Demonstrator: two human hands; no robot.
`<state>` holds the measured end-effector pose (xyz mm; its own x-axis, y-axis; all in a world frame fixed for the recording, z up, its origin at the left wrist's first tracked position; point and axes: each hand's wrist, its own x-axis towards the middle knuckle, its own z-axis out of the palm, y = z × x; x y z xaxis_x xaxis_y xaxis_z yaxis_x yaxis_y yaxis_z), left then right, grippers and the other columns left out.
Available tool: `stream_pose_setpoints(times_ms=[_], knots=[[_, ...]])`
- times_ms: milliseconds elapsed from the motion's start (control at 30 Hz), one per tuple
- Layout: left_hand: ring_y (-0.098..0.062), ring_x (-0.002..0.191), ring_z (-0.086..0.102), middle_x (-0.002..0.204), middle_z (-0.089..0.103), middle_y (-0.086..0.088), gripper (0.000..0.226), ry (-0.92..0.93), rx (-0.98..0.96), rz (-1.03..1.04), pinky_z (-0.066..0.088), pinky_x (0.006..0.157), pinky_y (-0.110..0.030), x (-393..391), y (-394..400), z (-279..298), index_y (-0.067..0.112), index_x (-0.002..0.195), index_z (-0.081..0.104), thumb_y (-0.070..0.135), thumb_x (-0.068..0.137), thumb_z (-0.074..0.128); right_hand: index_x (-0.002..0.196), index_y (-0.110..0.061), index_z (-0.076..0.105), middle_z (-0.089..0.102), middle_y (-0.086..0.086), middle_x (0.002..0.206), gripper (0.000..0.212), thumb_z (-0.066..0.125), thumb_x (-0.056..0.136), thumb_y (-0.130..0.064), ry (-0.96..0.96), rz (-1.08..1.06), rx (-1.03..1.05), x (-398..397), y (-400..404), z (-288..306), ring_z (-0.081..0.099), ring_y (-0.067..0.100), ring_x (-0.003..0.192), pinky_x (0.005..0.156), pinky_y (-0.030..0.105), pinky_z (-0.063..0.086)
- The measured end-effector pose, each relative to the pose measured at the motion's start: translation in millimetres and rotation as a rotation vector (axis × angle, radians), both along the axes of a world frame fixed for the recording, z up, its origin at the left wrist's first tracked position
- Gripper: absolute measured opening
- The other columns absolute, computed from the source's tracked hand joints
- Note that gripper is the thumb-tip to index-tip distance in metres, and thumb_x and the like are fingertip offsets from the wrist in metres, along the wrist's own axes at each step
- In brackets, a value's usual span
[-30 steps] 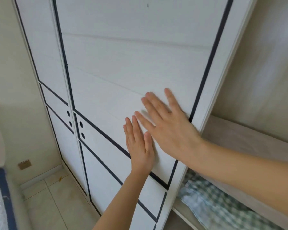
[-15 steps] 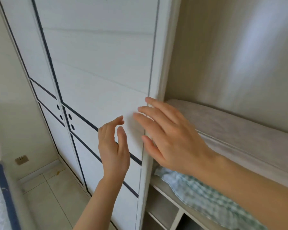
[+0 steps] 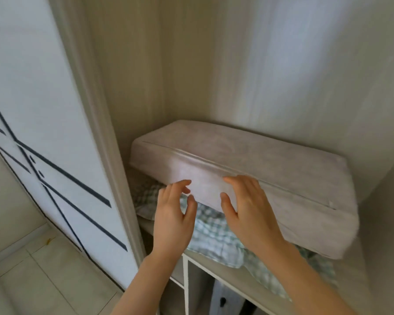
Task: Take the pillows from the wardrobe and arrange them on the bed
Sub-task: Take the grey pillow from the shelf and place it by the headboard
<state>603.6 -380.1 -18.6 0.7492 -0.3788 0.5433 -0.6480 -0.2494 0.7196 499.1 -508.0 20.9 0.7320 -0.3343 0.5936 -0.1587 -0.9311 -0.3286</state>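
A long block-shaped pillow in a pale grey-pink zipped cover lies on a wardrobe shelf. It rests on top of a green-and-white checked pillow, which is mostly hidden beneath it. My right hand lies against the grey pillow's front face, fingers spread and thumb near its lower edge. My left hand hovers just left of it with curled fingers apart, over the checked pillow and holding nothing.
The white sliding wardrobe door with dark trim lines stands pushed to the left. Open compartments sit below the shelf. The beige wardrobe back wall rises behind the pillows. Tiled floor shows at lower left.
The sliding door has gone left and the shelf is fully exposed. Both hands left the door and moved down and right to the front of the grey pillow.
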Motion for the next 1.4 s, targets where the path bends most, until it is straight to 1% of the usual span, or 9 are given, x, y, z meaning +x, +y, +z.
stream_pose_setpoints(times_ms=[133, 367, 467, 600, 667, 833, 1000, 1200, 1400], knots=[[-0.014, 0.113, 0.051, 0.114, 0.057, 0.007, 0.029, 0.057, 0.125, -0.068, 0.034, 0.086, -0.009, 6, -36, -11, 0.018, 0.126, 0.060, 0.015, 0.097, 0.056, 0.121, -0.004, 0.060, 0.064, 0.012, 0.113, 0.031, 0.059, 0.093, -0.019, 0.051, -0.079, 0.029, 0, -39, -7, 0.055, 0.030, 0.110, 0.090, 0.043, 0.050], [-0.023, 0.118, 0.050, 0.124, 0.062, -0.004, 0.031, -0.053, 0.255, -0.152, 0.039, 0.097, -0.024, 50, -108, -8, 0.010, 0.122, 0.065, 0.010, 0.091, 0.061, 0.119, -0.006, 0.061, 0.065, 0.013, 0.114, 0.031, 0.058, 0.092, -0.019, 0.126, -0.203, 0.041, 33, -108, -4, 0.053, 0.032, 0.113, 0.091, 0.044, 0.047], [-0.030, 0.126, 0.050, 0.129, 0.061, -0.010, 0.037, -0.128, 0.290, -0.176, 0.040, 0.107, -0.039, 72, -140, -4, 0.006, 0.125, 0.064, 0.005, 0.088, 0.063, 0.121, -0.005, 0.060, 0.064, 0.016, 0.116, 0.033, 0.056, 0.092, -0.021, 0.192, -0.265, 0.036, 53, -146, 2, 0.052, 0.036, 0.113, 0.092, 0.044, 0.046], [-0.032, 0.142, 0.039, 0.146, 0.053, -0.009, 0.042, -0.236, 0.405, -0.153, 0.027, 0.117, -0.054, 87, -167, -15, 0.009, 0.136, 0.059, 0.017, 0.094, 0.057, 0.127, -0.007, 0.055, 0.060, 0.013, 0.125, 0.036, 0.047, 0.097, -0.026, 0.306, -0.326, 0.055, 79, -196, 5, 0.048, 0.034, 0.117, 0.095, 0.043, 0.043], [-0.031, 0.135, 0.049, 0.139, 0.060, -0.007, 0.041, -0.328, 0.429, -0.124, 0.033, 0.113, -0.057, 89, -172, -29, 0.011, 0.130, 0.066, 0.023, 0.095, 0.047, 0.131, -0.007, 0.051, 0.057, 0.014, 0.131, 0.039, 0.043, 0.098, -0.027, 0.361, -0.345, 0.074, 92, -218, 2, 0.046, 0.034, 0.119, 0.097, 0.042, 0.041], [-0.027, 0.138, 0.047, 0.145, 0.056, 0.000, 0.048, -0.433, 0.370, -0.095, 0.031, 0.114, -0.053, 94, -167, -67, 0.015, 0.137, 0.060, 0.024, 0.094, 0.039, 0.137, -0.004, 0.043, 0.048, 0.018, 0.137, 0.047, 0.040, 0.100, -0.031, 0.476, -0.414, 0.037, 125, -260, -1, 0.042, 0.038, 0.123, 0.101, 0.043, 0.037], [-0.027, 0.139, 0.045, 0.146, 0.055, 0.000, 0.050, -0.450, 0.338, -0.088, 0.032, 0.114, -0.054, 93, -166, -67, 0.014, 0.137, 0.060, 0.022, 0.092, 0.040, 0.137, 0.001, 0.042, 0.046, 0.024, 0.139, 0.055, 0.036, 0.101, -0.040, 0.535, -0.459, 0.014, 151, -286, 11, 0.041, 0.040, 0.128, 0.107, 0.044, 0.032], [-0.025, 0.139, 0.045, 0.147, 0.052, 0.001, 0.049, -0.446, 0.311, -0.074, 0.034, 0.112, -0.053, 89, -158, -73, 0.015, 0.137, 0.059, 0.024, 0.094, 0.039, 0.144, -0.009, 0.033, 0.034, 0.017, 0.151, 0.068, 0.024, 0.097, -0.057, 0.665, -0.458, 0.111, 163, -306, 19, 0.031, 0.037, 0.138, 0.111, 0.056, 0.024], [-0.026, 0.143, 0.039, 0.149, 0.049, 0.002, 0.054, -0.408, 0.361, -0.031, 0.025, 0.116, -0.051, 81, -151, -75, 0.014, 0.140, 0.056, 0.034, 0.106, 0.019, 0.130, -0.011, 0.047, 0.047, 0.015, 0.140, 0.069, 0.020, 0.094, -0.063, 0.712, -0.512, 0.097, 158, -305, 12, 0.042, 0.037, 0.129, 0.107, 0.061, 0.026]])
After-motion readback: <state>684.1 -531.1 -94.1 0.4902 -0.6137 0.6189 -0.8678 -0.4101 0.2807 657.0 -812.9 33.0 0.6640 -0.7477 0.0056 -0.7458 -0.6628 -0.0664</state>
